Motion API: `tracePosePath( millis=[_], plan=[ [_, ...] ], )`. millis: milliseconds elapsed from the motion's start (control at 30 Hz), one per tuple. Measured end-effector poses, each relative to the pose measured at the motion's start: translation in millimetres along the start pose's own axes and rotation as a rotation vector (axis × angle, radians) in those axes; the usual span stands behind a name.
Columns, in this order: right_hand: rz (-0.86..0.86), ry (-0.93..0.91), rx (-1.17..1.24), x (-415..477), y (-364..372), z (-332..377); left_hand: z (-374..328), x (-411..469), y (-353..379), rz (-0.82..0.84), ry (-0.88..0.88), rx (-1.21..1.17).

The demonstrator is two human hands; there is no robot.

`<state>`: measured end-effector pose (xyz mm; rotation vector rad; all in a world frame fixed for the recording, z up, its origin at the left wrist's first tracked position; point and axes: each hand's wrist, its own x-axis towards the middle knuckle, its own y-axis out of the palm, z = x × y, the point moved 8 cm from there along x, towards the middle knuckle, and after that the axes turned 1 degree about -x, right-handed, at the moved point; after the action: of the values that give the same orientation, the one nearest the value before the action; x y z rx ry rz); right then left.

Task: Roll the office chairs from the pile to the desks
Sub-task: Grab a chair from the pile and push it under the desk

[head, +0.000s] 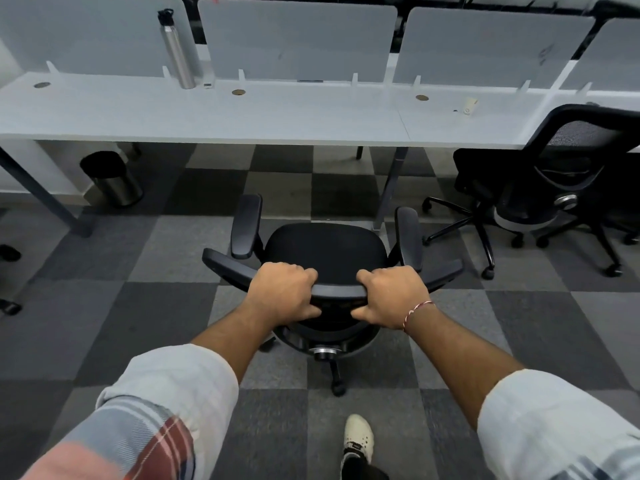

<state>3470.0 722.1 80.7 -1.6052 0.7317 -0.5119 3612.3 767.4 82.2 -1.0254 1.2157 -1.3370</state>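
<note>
Both hands, left hand (282, 294) and right hand (393, 296), are curled tight round the top edge of the chair (325, 254). The chair faces the desk (242, 116), just short of it. A second chair (554, 181) stands at the desk's right end.

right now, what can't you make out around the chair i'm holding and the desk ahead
All in the head view:
The chair base: the seat, the left hand and the right hand hide most of it; only one caster shows clearly.
Second chair: cut off by the right edge.
Small pale item on the desk: too small to identify.
Dark shapes on the floor: cut off by the left edge.
</note>
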Motion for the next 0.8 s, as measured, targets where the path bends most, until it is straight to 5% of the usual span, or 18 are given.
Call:
tracePosePath(
  millis=[500, 800],
  plan=[
    [-0.02, -0.009, -0.006, 90.1, -6.3, -41.8, 43.3, 87.2, -2.8, -0.004, 0.041, 0.038],
    [-0.051, -0.067, 0.021, 212.7, -4.7, -59.0, 123.8, 168.3, 11.2, 0.061, -0.09, 0.039]
  ],
)
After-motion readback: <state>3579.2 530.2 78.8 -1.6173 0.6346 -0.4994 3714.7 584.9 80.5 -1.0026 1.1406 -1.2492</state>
